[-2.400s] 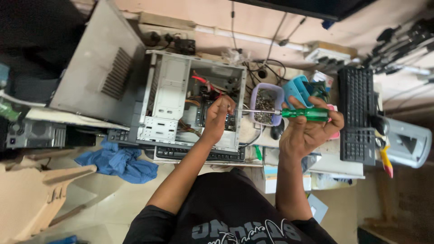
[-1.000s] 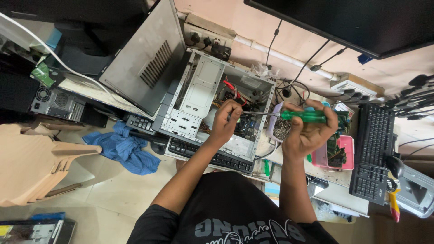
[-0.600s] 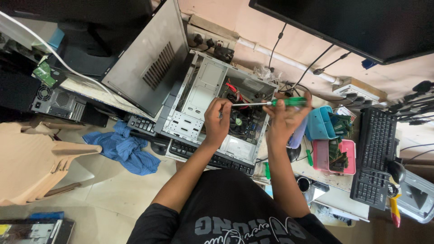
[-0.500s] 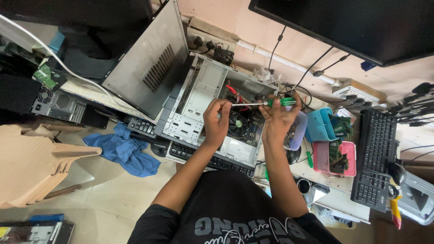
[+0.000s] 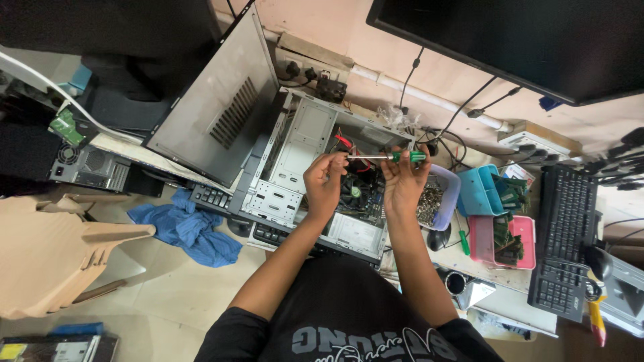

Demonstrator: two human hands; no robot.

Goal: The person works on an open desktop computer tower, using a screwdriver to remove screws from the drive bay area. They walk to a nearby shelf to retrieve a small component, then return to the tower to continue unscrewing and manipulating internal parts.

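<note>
At the far left a beige wooden chair (image 5: 64, 258) is standing on the floor, with a crumpled blue cloth (image 5: 184, 228) lying just beside it. Next comes the grey metal side panel (image 5: 218, 117), already off and leaning up against the open grey desktop computer case (image 5: 305, 171), which is lying on its side on the counter (image 5: 500, 298) and resting partly on a black keyboard (image 5: 268, 231). With the case open and its board, fan and red cables exposed, the opening-up is looking done, while the work inside is looking unfinished.

Over the case, the left hand (image 5: 323, 184) is pinching its fingertips almost closed around the tip end of the green-handled screwdriver (image 5: 386, 157), which is lying level above the board; whether a screw is sitting between those fingers is too small to tell. The right hand (image 5: 404, 182) is curling its grip closed around the green handle, thumb and fingers wrapping it.

Just right of that hand, a clear plastic tub of small metal parts (image 5: 435, 198) is sitting, then a blue plastic tray (image 5: 483, 191) and a pink plastic tray (image 5: 500, 238) holding green boards. At the far right a second black keyboard (image 5: 563, 241) is lying, with a dark monitor (image 5: 516, 40) hanging above.
</note>
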